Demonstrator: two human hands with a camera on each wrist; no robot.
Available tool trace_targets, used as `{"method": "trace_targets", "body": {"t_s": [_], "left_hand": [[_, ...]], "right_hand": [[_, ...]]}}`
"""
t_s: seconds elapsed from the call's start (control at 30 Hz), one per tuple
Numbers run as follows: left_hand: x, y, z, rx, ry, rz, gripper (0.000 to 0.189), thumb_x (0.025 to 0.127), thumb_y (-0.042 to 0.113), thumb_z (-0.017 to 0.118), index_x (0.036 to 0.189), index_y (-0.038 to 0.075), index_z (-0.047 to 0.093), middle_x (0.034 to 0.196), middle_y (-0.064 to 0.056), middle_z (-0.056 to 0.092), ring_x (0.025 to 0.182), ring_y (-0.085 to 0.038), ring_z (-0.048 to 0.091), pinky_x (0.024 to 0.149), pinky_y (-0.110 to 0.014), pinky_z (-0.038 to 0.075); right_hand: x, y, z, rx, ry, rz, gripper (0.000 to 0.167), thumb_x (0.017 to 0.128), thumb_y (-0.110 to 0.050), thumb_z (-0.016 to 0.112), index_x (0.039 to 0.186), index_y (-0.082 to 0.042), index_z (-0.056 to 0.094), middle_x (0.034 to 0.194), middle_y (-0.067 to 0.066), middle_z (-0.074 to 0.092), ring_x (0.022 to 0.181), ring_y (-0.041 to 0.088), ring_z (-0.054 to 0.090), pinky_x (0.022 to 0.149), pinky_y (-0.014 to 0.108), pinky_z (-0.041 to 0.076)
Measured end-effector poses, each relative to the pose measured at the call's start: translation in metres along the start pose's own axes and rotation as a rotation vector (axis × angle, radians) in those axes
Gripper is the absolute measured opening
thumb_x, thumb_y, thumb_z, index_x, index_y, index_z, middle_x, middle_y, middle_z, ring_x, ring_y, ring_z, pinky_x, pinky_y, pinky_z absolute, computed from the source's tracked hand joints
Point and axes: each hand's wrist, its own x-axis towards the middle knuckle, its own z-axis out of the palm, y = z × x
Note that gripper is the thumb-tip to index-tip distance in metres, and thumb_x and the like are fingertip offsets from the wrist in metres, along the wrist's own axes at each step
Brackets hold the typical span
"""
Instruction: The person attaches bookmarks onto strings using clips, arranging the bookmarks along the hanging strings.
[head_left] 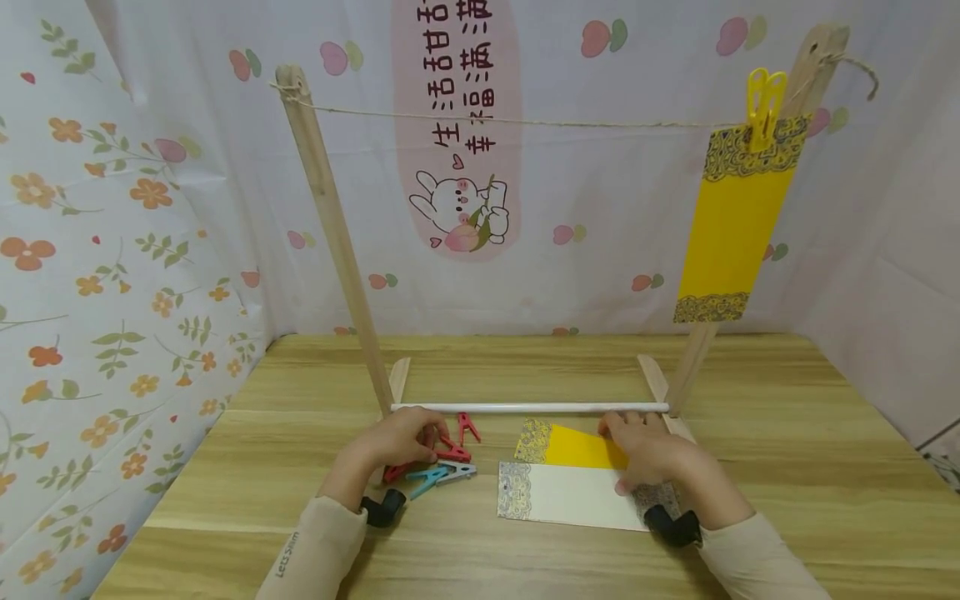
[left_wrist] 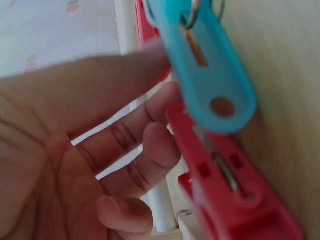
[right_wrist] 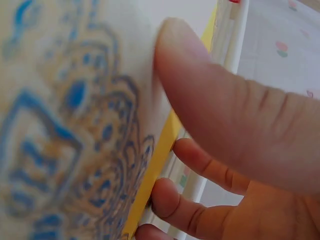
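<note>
Among several small clothespins, my left hand (head_left: 397, 439) has its thumb and forefinger at the end of a red clothespin (head_left: 454, 451), seemingly pinching it. A light blue clothespin (left_wrist: 212, 85) and another red clothespin (left_wrist: 235, 185) lie close to that hand in the left wrist view. On the other side, my right hand (head_left: 648, 450) spans two flat patterned cards. Its thumb rests on the white card (head_left: 573, 492), while the fingertips touch the far edge of the yellow card (head_left: 581, 446) partly beneath. The right end of the yellow card is hidden by the hand.
A wooden frame with a left post (head_left: 333, 200) and a white bottom rod (head_left: 525, 408) stands behind the hands. From its string (head_left: 525, 122), a yellow clothespin (head_left: 763, 117) holds a hanging yellow card (head_left: 735, 229) at the right. A grey clothespin (head_left: 456, 472) lies on the table (head_left: 450, 550).
</note>
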Motion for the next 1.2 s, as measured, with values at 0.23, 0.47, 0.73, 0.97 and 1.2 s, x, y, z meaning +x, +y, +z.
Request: {"method": "trace_targets", "body": {"t_s": [0.23,0.47,0.73,0.97,1.2], "left_hand": [[-0.001,-0.004,-0.002,-0.029,0.038,0.016,0.016,0.088,0.010,0.074,0.102,0.007,0.068,0.098,-0.006,0.066,0.082,-0.014,0.055,0.073,-0.026,0.049],[-0.003,-0.002,-0.006,-0.111,0.068,0.019,0.017,0.090,0.008,0.070,0.106,0.007,0.065,0.095,-0.006,0.066,0.076,-0.013,0.056,0.066,-0.023,0.049],[-0.004,-0.002,-0.008,-0.167,0.141,0.082,0.021,0.090,0.004,0.068,0.110,0.005,0.063,0.101,-0.010,0.067,0.086,-0.015,0.058,0.072,-0.025,0.051],[-0.002,-0.002,-0.009,-0.188,0.188,0.159,0.027,0.089,0.002,0.069,0.116,0.005,0.065,0.110,-0.013,0.069,0.088,-0.015,0.059,0.078,-0.030,0.053],[-0.003,0.001,-0.012,-0.232,0.208,0.163,0.036,0.090,0.003,0.069,0.124,0.000,0.059,0.115,-0.017,0.069,0.086,-0.012,0.058,0.072,-0.028,0.052]], "right_hand": [[-0.002,0.002,-0.002,0.072,-0.038,-0.050,0.068,0.071,-0.019,0.089,0.122,-0.009,0.046,0.115,0.016,0.047,0.100,0.032,0.047,0.085,0.048,0.044],[-0.001,0.009,-0.004,0.081,-0.016,-0.091,0.061,0.070,-0.022,0.089,0.114,-0.009,0.050,0.105,0.008,0.051,0.091,0.022,0.048,0.073,0.036,0.042],[0.004,0.014,-0.006,0.119,0.032,-0.180,0.041,0.078,-0.012,0.083,0.104,-0.006,0.052,0.088,-0.001,0.055,0.080,0.015,0.048,0.071,0.030,0.043],[0.005,0.014,-0.009,0.129,0.153,-0.155,0.035,0.083,-0.012,0.079,0.103,-0.007,0.050,0.082,0.000,0.052,0.076,0.016,0.047,0.068,0.036,0.037],[0.008,0.015,-0.010,0.158,0.346,-0.176,0.024,0.089,-0.007,0.071,0.092,-0.010,0.047,0.074,-0.001,0.047,0.070,0.016,0.045,0.068,0.043,0.028]]}}
